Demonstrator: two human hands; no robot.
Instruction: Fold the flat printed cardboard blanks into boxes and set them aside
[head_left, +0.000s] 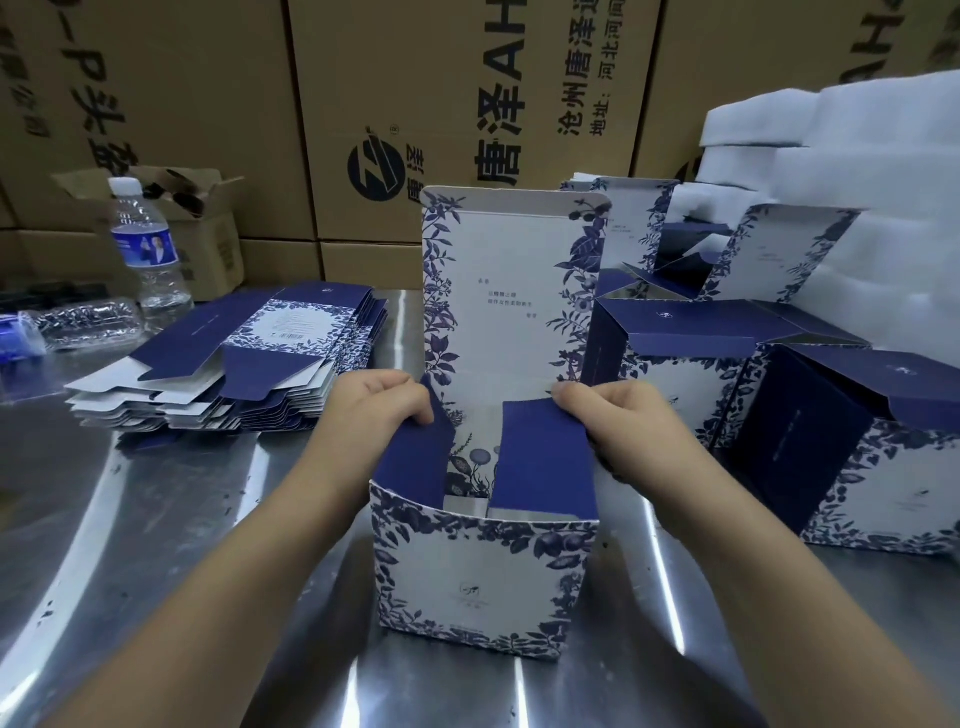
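A white box with blue floral print (483, 577) stands upright in front of me on the metal table, its tall lid panel raised behind. My left hand (376, 408) pinches the box's left navy side flap. My right hand (605, 410) grips the right navy side flap, which leans inward over the opening. A stack of flat printed blanks (244, 364) lies to the left. Several folded boxes (727, 374) with open lids stand to the right.
A plastic water bottle (148, 249) stands at the back left beside a crushed clear bottle (78, 322). White foam sheets (852, 208) pile up at the back right. Brown shipping cartons (415, 104) wall off the rear. The steel table (182, 519) shows bare at front left.
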